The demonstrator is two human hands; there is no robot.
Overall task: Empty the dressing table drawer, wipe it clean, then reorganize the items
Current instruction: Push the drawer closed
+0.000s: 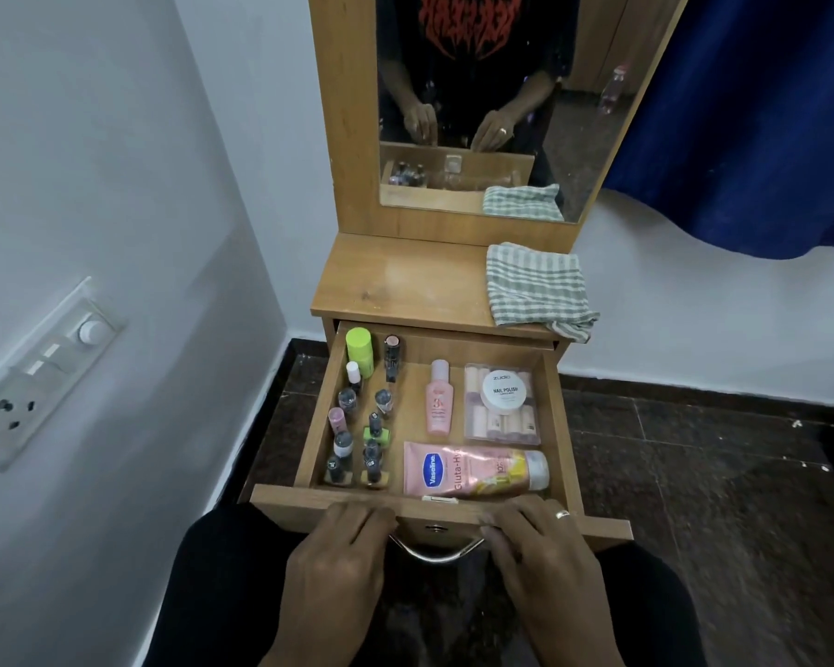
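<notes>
The wooden drawer (pixel 557 426) of the dressing table stands pulled out. Along its left side stand several nail polish bottles (pixel 357 440), a green-capped tube (pixel 360 351) and a lipstick (pixel 393 358). A pink bottle (pixel 439 397) lies in the middle, and a clear box of nail tips (pixel 501 423) with a white nail polish remover jar (pixel 503 391) on it sits at the right. A pink Vaseline tube (pixel 473 469) lies across the front. My left hand (pixel 338 560) and my right hand (pixel 540 556) rest on the drawer's front panel, either side of the metal handle (pixel 436 553).
A green-and-white checked cloth (pixel 535 286) lies folded on the right of the table top (pixel 396 281). The mirror (pixel 473 98) above reflects me. A wall with a switch panel (pixel 39 373) is close on the left; a blue curtain (pixel 752 113) hangs at the right.
</notes>
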